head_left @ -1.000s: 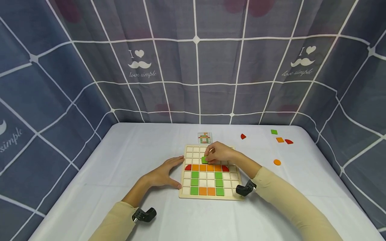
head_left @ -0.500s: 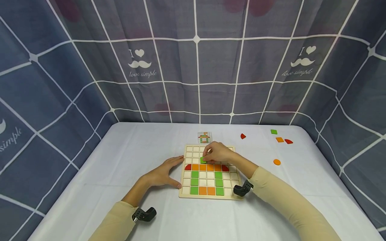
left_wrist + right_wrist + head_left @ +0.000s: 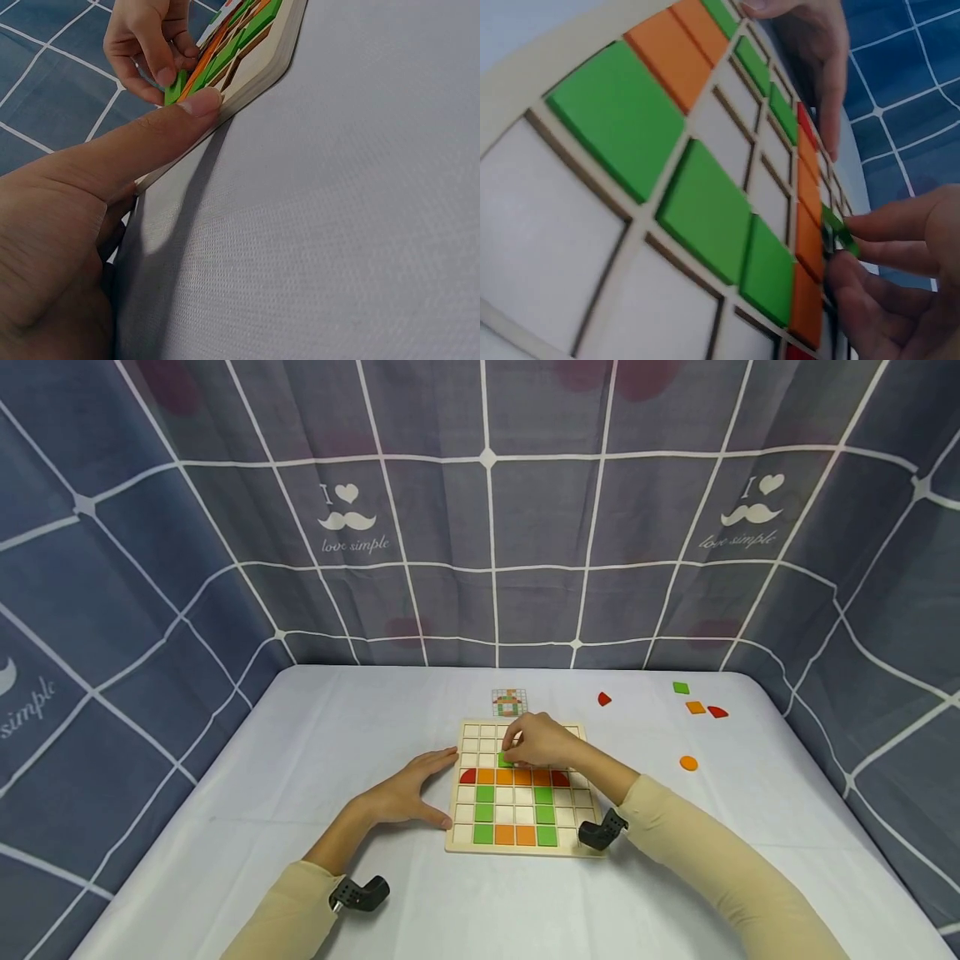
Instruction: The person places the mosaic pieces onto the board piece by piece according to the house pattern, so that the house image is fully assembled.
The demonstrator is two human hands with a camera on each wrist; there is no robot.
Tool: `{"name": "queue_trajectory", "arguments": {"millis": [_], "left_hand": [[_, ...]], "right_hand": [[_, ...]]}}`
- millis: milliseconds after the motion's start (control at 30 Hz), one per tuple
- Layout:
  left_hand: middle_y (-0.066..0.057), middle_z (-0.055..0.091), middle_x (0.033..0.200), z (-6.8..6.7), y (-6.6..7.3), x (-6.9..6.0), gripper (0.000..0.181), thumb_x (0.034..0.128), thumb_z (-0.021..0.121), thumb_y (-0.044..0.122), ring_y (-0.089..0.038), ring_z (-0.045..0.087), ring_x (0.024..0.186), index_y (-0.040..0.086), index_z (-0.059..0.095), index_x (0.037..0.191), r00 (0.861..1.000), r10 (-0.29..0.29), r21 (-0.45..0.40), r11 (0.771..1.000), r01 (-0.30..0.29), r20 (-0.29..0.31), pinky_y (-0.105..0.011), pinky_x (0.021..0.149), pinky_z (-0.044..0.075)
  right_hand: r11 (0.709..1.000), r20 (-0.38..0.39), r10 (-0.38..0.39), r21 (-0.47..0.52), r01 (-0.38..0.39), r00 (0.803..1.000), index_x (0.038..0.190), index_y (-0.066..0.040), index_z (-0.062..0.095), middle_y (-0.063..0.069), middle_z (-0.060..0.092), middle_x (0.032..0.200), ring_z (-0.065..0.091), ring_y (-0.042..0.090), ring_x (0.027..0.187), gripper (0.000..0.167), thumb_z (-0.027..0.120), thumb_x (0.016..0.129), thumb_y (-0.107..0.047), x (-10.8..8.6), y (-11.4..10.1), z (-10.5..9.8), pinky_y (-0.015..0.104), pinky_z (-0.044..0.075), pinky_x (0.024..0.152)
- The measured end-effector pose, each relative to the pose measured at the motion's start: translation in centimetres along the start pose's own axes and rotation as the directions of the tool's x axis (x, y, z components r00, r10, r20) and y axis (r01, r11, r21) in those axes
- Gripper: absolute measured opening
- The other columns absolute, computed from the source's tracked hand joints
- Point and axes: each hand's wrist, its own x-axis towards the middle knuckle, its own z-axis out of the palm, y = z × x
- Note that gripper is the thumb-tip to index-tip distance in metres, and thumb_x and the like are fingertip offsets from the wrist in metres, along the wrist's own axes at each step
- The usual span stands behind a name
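Note:
In the head view, a wooden grid board lies on the white table. Green, orange and red tiles fill some of its cells. Above the row of orange tiles, my right hand pinches a green square tile between thumb and fingers. That tile looks tilted at its cell in the right wrist view. My left hand spreads along the board's left side, fingertips at the upper part and thumb lower down. From the left wrist view, the thumb rests straight on the board's edge.
A small pattern card lies just behind the board. To the right are loose pieces: a red piece, a green tile, an orange tile, another red piece and an orange disc. Gridded curtains surround the table.
My right hand has shifted slightly left with the green square tile, which now sits lower into the grid cell. The left hand and board have stayed still.

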Motion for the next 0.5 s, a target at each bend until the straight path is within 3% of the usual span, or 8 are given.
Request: {"name": "queue_trajectory", "arguments": {"millis": [200,500], "left_hand": [[-0.006,0.024,0.169,-0.06,-0.04,-0.04,0.112,0.0744,0.094,0.036,-0.033,0.016,0.155,0.007,0.032,0.163,1.0,0.004,0.0,1.0,-0.004,-0.002,-0.057,0.122,0.016],[-0.006,0.024,0.169,-0.07,-0.03,0.08,0.113,0.0735,0.095,0.037,-0.034,0.016,0.155,0.008,0.032,0.163,1.0,-0.004,-0.018,1.0,0.003,-0.002,-0.059,0.122,0.016]], "right_hand": [[1.0,0.047,-0.01,-0.005,0.01,0.999,0.1,-0.01,0.076,-0.003,0.07,0.082,0.065,0.016,0.07,0.018,0.086,0.085,-0.009,-0.3,-0.01,-0.6,0.03,0.055,0.066],[0.994,0.019,-0.087,-0.058,0.088,0.996,0.1,-0.011,0.078,-0.005,0.068,0.078,0.06,0.015,0.073,0.022,0.089,0.082,-0.01,-0.13,0.4,0.0,0.031,0.052,0.069]]}}
